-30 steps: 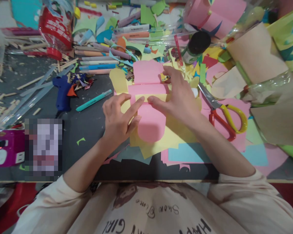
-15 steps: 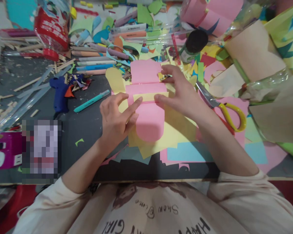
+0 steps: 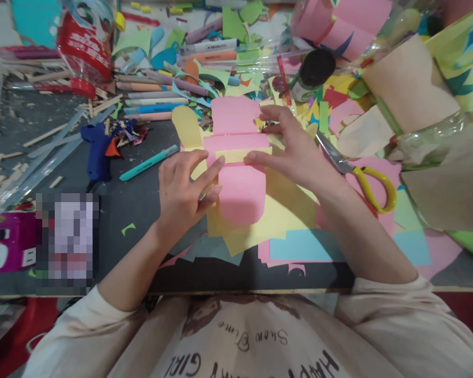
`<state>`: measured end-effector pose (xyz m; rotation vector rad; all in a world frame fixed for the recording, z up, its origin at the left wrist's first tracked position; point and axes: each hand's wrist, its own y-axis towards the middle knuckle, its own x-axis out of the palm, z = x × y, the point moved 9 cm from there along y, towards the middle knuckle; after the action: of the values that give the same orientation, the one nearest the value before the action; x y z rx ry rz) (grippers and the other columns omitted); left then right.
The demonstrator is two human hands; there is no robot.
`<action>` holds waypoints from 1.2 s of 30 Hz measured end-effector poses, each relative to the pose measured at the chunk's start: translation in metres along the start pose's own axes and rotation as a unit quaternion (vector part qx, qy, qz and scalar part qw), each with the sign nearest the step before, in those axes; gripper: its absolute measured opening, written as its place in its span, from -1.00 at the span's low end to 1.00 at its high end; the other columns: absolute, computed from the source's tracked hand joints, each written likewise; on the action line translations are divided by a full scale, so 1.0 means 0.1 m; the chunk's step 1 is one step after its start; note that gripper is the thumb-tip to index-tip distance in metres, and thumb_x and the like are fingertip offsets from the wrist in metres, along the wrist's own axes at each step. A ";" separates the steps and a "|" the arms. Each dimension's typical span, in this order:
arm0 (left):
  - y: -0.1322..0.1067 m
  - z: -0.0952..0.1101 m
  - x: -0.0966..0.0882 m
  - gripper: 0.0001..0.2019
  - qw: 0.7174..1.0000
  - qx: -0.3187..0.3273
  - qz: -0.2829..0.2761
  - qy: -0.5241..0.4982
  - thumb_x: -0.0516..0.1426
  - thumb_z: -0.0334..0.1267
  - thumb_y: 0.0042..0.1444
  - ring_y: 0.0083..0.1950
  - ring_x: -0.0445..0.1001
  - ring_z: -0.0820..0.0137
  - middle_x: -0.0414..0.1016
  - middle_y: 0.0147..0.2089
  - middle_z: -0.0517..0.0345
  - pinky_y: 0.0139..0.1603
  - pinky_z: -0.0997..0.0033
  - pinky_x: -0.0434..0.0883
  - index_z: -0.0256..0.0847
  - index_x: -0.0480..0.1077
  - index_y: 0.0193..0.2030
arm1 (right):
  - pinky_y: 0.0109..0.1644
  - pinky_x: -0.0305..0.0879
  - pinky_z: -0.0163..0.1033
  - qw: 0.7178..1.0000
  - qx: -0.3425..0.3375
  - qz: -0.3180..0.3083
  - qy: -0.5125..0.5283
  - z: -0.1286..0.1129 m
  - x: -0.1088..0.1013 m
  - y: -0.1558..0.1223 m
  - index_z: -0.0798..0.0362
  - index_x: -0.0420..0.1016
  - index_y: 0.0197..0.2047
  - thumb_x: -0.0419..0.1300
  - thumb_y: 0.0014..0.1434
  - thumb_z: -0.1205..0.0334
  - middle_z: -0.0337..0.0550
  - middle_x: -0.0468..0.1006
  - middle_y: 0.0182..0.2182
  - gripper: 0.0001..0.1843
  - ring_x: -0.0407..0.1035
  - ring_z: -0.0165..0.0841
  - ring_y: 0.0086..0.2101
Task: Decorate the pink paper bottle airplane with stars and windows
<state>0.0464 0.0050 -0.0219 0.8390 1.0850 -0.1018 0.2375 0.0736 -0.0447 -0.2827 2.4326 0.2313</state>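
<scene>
A pink paper cutout (image 3: 242, 194) with a rounded lower flap lies in front of me, creased across its middle. Across that middle runs a narrow yellow paper strip (image 3: 236, 156). My left hand (image 3: 185, 181) rests at the cutout's left side, fingers apart, its index fingertip on the strip's left end. From the right, my right hand (image 3: 287, 144) lays its thumb on the strip's right part, with its other fingers stretched over the cutout's upper right edge. Yellow paper sheets (image 3: 295, 205) lie underneath, and a yellow rounded piece (image 3: 187, 126) sticks out at the upper left.
Scissors (image 3: 362, 184) with yellow handles lie by my right forearm. At the left are a blue glue gun (image 3: 96, 149), a teal marker (image 3: 148, 163) and a purple box (image 3: 10, 242). Markers (image 3: 155, 109), paper scraps and a dark-lidded jar (image 3: 315, 73) crowd the back.
My left hand has shifted slightly left, its index fingertip sliding toward the strip's left end. My right thumb has moved a little left along the strip. The lower pink flap looks slightly more raised.
</scene>
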 end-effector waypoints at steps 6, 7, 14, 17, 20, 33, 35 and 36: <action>0.00 -0.07 0.05 -0.57 0.997 -0.055 -0.025 -0.040 -0.06 0.03 0.45 0.21 0.43 0.09 0.49 0.19 -0.03 0.27 0.01 0.32 0.08 0.43 0.30 | 0.29 0.39 0.27 1.000 -0.008 0.003 0.000 0.01 0.02 0.00 -0.24 0.20 0.37 0.35 0.15 0.03 -0.05 0.36 0.33 -0.24 0.41 0.02 0.21; 0.00 -0.07 0.04 -0.57 0.998 -0.051 -0.021 -0.043 -0.06 0.03 0.45 0.21 0.43 0.09 0.50 0.18 -0.03 0.27 0.02 0.32 0.06 0.43 0.30 | 0.29 0.39 0.28 1.000 -0.008 -0.001 0.004 0.01 0.01 0.00 -0.24 0.20 0.37 0.35 0.14 0.05 -0.05 0.35 0.34 -0.23 0.41 0.02 0.20; 0.01 -0.08 0.07 -0.53 0.997 -0.064 -0.035 -0.025 -0.11 0.01 0.46 0.19 0.43 0.11 0.51 0.15 -0.04 0.30 0.03 0.31 -0.01 0.44 0.29 | 0.15 0.51 0.22 0.999 0.000 -0.028 0.032 0.07 -0.05 0.00 -0.24 0.21 0.38 0.32 0.12 0.13 -0.07 0.31 0.37 -0.23 0.38 0.02 0.22; 0.01 -0.07 0.06 -0.53 0.998 -0.057 -0.030 -0.019 -0.11 0.01 0.45 0.17 0.44 0.12 0.52 0.13 -0.05 0.28 0.03 0.33 -0.01 0.46 0.27 | 0.15 0.51 0.24 0.999 -0.011 -0.045 0.019 0.05 -0.04 -0.01 -0.26 0.19 0.40 0.31 0.14 0.13 -0.09 0.29 0.39 -0.22 0.40 0.01 0.20; 0.01 -0.06 0.06 -0.54 0.998 -0.054 -0.028 -0.016 -0.11 0.02 0.45 0.17 0.43 0.12 0.51 0.11 -0.06 0.27 0.03 0.34 0.01 0.46 0.27 | 0.22 0.43 0.31 0.999 -0.018 -0.032 0.001 0.01 -0.02 -0.02 -0.28 0.17 0.41 0.29 0.18 0.05 -0.09 0.28 0.40 -0.23 0.37 0.05 0.24; -0.01 -0.04 0.13 -0.52 0.996 -0.058 -0.064 0.008 -0.11 0.10 0.45 0.24 0.36 0.09 0.43 0.22 -0.04 0.31 0.01 0.24 0.10 0.39 0.34 | 0.35 0.30 0.31 0.999 0.023 -0.029 -0.012 0.05 0.05 -0.02 -0.22 0.03 0.49 0.28 0.20 0.00 -0.02 0.17 0.44 -0.13 0.29 0.09 0.30; 0.01 -0.03 0.09 -0.54 0.998 -0.043 -0.044 0.003 -0.12 0.06 0.47 0.22 0.39 0.11 0.46 0.20 -0.01 0.29 0.04 0.27 0.08 0.42 0.31 | 0.32 0.35 0.29 0.999 0.027 -0.044 -0.001 0.04 0.02 -0.01 -0.23 0.02 0.49 0.27 0.21 0.03 -0.04 0.15 0.45 -0.14 0.27 0.08 0.31; 0.02 -0.03 0.06 -0.55 0.999 -0.033 -0.031 0.002 -0.12 0.04 0.47 0.21 0.40 0.12 0.47 0.19 0.00 0.28 0.06 0.30 0.07 0.43 0.30 | 0.30 0.38 0.28 0.998 0.027 -0.051 0.004 0.04 0.01 -0.01 -0.24 0.02 0.49 0.26 0.21 0.04 -0.05 0.14 0.46 -0.15 0.27 0.07 0.31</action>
<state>0.0484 0.0098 -0.0261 0.7480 1.1119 -0.1157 0.2392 0.0738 -0.0483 -0.3828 2.4204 0.1205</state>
